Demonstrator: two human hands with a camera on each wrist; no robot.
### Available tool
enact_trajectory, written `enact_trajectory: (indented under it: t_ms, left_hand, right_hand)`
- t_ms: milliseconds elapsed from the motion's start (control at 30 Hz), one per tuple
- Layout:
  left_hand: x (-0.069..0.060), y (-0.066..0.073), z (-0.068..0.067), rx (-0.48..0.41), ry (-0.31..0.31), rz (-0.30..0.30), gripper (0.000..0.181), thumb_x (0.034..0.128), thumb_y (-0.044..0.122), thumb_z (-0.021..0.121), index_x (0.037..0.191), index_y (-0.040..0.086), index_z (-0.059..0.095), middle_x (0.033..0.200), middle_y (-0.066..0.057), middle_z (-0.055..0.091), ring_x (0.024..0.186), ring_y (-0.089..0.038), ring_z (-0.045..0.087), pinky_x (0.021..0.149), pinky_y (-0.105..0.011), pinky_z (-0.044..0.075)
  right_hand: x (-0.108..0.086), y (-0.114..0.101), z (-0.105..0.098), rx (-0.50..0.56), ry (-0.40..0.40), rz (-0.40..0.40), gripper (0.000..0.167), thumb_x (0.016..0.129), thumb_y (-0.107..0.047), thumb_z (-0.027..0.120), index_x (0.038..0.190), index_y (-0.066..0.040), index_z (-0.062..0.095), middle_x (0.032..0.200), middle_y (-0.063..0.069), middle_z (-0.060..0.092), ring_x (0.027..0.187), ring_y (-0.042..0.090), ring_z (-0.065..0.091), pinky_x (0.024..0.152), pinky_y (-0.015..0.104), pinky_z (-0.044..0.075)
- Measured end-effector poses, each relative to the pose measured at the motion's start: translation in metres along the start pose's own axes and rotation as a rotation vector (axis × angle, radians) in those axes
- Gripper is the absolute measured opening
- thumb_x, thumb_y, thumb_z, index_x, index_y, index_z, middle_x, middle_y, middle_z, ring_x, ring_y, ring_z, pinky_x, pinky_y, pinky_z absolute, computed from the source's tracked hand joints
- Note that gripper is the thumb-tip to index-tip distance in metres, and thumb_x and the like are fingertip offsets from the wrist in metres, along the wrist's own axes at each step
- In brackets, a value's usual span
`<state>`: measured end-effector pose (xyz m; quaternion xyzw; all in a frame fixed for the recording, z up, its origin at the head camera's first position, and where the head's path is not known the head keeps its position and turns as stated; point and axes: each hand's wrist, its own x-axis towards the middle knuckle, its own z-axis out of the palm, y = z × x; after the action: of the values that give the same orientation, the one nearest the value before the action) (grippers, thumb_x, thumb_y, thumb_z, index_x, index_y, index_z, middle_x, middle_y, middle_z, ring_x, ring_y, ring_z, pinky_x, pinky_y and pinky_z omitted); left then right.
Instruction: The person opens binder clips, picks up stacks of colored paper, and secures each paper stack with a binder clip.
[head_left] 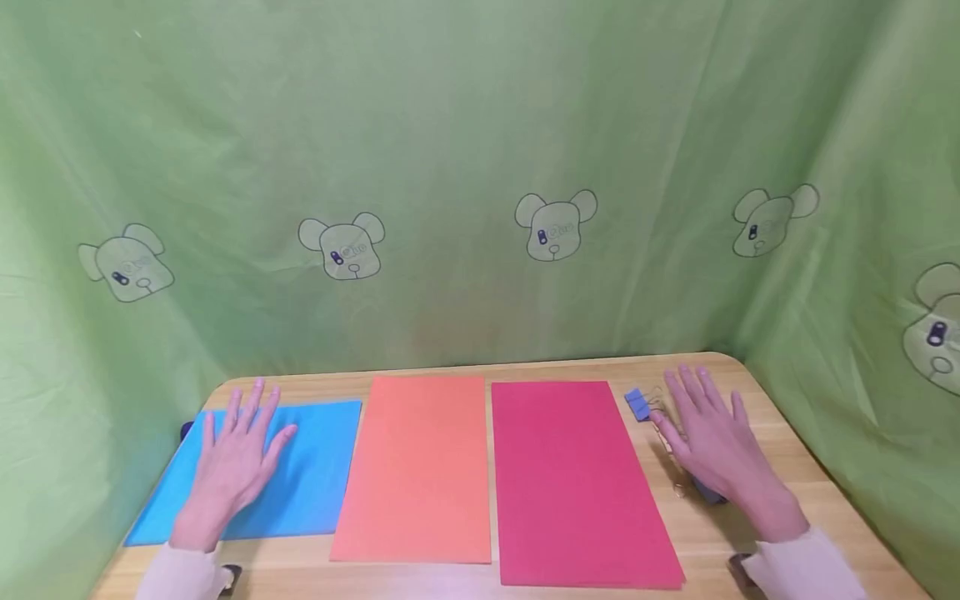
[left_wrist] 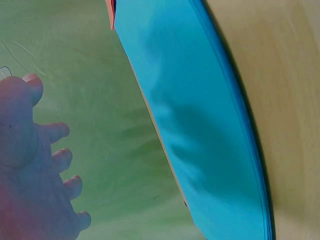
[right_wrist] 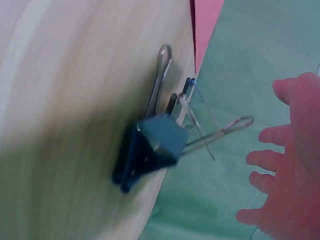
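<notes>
My left hand (head_left: 234,462) hovers palm down over a stack of blue paper (head_left: 322,467), fingers straight and spread, its shadow falling on the sheets. In the left wrist view the same hand (left_wrist: 35,170) is apart from the blue stack (left_wrist: 175,100). My right hand (head_left: 716,442) is held with fingers extended above several binder clips on the right. One of them, a blue binder clip (head_left: 638,405), shows beside the thumb; others are partly hidden beneath the hand. The right wrist view has a large dark binder clip (right_wrist: 162,135) close up, with smaller clips behind. Neither hand holds anything.
Orange paper (head_left: 420,471) and dark pink paper (head_left: 577,483) lie side by side in the middle of the wooden table (head_left: 405,579). A green curtain (head_left: 450,167) printed with bear heads encloses the back and sides.
</notes>
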<state>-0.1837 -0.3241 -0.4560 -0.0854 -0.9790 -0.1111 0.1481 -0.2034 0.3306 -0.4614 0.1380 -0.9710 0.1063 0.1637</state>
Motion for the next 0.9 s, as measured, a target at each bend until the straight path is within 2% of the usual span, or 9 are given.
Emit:
enact_trajectory:
  t_ms: [233, 433, 567, 667, 800, 900]
  left_hand:
    - [0.004, 0.001, -0.002, -0.016, 0.005, -0.012, 0.069, 0.1088, 0.050, 0.038, 0.164, 0.011, 0.023, 0.170, -0.019, 0.013, 0.154, -0.045, 0.004, 0.116, -0.071, -0.007]
    - [0.000, -0.009, -0.001, -0.077, -0.008, -0.077, 0.070, 0.1091, 0.050, 0.037, 0.162, 0.007, 0.024, 0.169, -0.022, 0.011, 0.153, -0.048, 0.001, 0.115, -0.072, -0.008]
    - [-0.005, -0.020, 0.002, -0.119, 0.004, -0.118, 0.070, 0.1086, 0.049, 0.041, 0.160, 0.003, 0.027, 0.166, -0.028, 0.015, 0.150, -0.055, 0.006, 0.113, -0.077, -0.001]
    - [-0.010, -0.029, 0.005, -0.134, 0.025, -0.150, 0.070, 0.1073, 0.047, 0.047, 0.157, 0.000, 0.031, 0.163, -0.033, 0.018, 0.146, -0.060, 0.014, 0.109, -0.080, 0.010]
    - [-0.017, -0.041, 0.008, -0.142, 0.025, -0.199, 0.072, 0.1051, 0.045, 0.053, 0.154, -0.005, 0.034, 0.156, -0.041, 0.023, 0.139, -0.063, 0.024, 0.105, -0.079, 0.021]
    - [-0.020, -0.050, 0.006, -0.199, -0.029, -0.235, 0.073, 0.1044, 0.045, 0.054, 0.151, -0.008, 0.035, 0.151, -0.046, 0.025, 0.136, -0.065, 0.027, 0.105, -0.078, 0.024]
  right_hand:
    - [0.006, -0.002, -0.002, 0.009, -0.004, 0.004, 0.068, 0.108, -0.040, 0.047, 0.159, 0.000, 0.028, 0.162, 0.030, 0.025, 0.152, 0.049, 0.014, 0.108, 0.082, 0.007]
    - [0.010, -0.006, -0.004, 0.062, -0.019, 0.033, 0.068, 0.108, -0.039, 0.050, 0.157, 0.003, 0.031, 0.159, 0.034, 0.027, 0.147, 0.054, 0.021, 0.104, 0.084, 0.015]
    - [0.015, -0.010, -0.007, 0.125, 0.003, 0.047, 0.066, 0.106, -0.035, 0.055, 0.153, 0.008, 0.036, 0.153, 0.039, 0.033, 0.138, 0.060, 0.032, 0.102, 0.080, 0.027]
    - [0.020, -0.013, -0.009, 0.189, 0.012, 0.079, 0.062, 0.105, -0.030, 0.058, 0.149, 0.011, 0.040, 0.148, 0.041, 0.039, 0.132, 0.061, 0.038, 0.101, 0.075, 0.034]
    - [0.028, -0.017, -0.009, 0.247, 0.004, 0.166, 0.059, 0.103, -0.025, 0.061, 0.145, 0.013, 0.044, 0.143, 0.040, 0.046, 0.128, 0.060, 0.043, 0.101, 0.072, 0.037]
    - [0.035, -0.020, -0.008, 0.248, -0.012, 0.264, 0.060, 0.102, -0.025, 0.061, 0.144, 0.014, 0.044, 0.140, 0.040, 0.048, 0.124, 0.062, 0.046, 0.095, 0.072, 0.041]
